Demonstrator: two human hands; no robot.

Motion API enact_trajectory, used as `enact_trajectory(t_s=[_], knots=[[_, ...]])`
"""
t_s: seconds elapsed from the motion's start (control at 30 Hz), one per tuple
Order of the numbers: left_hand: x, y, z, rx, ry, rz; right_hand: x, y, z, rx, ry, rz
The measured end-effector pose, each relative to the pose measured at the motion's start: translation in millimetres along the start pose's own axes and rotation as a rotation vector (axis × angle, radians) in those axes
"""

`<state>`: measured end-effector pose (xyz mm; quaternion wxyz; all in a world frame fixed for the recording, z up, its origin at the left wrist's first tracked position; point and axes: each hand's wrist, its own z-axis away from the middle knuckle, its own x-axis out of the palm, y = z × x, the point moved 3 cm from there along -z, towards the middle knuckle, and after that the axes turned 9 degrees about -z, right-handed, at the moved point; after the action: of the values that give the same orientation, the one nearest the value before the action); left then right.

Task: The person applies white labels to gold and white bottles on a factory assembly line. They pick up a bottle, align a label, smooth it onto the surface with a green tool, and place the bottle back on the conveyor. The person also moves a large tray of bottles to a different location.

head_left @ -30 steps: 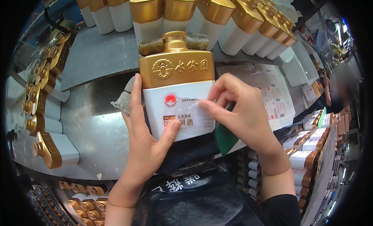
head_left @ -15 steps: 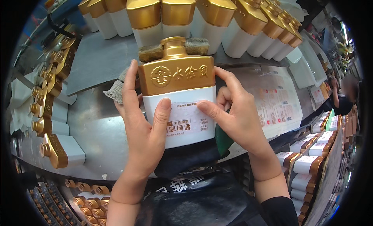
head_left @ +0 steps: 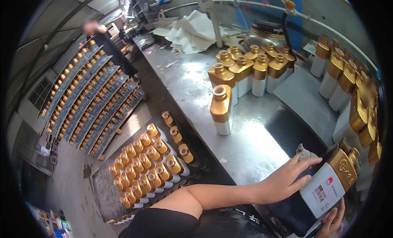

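Across the middle and right of the head view, a metal worktop (head_left: 241, 156) carries most of the stock. At left, behind, a tiered rack (head_left: 84, 109) holds many gold-topped pieces; a co-worker (head_left: 112, 51) in dark clothing is beside it. On the near left, a dark platform (head_left: 102, 191) bears rows of gold-and-white bottles. A grey board (head_left: 301, 90) lies on the worktop, with a row of tall bottles (head_left: 337, 80) along its far right; a bottle group (head_left: 244, 76) sits to its left.

Held bottle (head_left: 332, 189): lower right, directly before the person, tilted, neck toward upper right, white face up. Left hand (head_left: 282, 177): fingers spread, thumb at the bottle's left edge, index extended toward the gold shoulder; no closed grip seen. Right hand (head_left: 333, 218): fingers curled at the lower right edge, partly hidden; firmness cannot be told. A grey cloth (head_left: 305, 153) is just beyond the left hand.

Progress, as judged: a red round mark (head_left: 330, 180) and dark print (head_left: 320, 196) are on the white face. Loose edges, if any, too small to tell. Group bottles: visible white sides plain, other sides hidden, so the remaining count is undetermined.
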<state>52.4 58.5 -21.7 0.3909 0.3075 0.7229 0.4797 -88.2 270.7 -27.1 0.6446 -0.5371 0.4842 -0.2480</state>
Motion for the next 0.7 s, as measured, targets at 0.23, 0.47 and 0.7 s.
enact_trajectory(t_s=[0.23, 0.47, 0.7], knots=[[1.8, 10.8, 3.6, -0.004, -0.019, -0.02, 3.5, -27.4, -2.6, -0.346, 0.017, -0.126], [5.1, 9.1, 1.6, 0.018, -0.055, -0.019, -1.3, -19.8, -1.9, -0.37, -0.012, -0.16], [4.1, 8.7, 9.2, 0.036, -0.076, -0.042, -4.8, -17.4, 3.1, -0.407, 0.004, -0.161]])
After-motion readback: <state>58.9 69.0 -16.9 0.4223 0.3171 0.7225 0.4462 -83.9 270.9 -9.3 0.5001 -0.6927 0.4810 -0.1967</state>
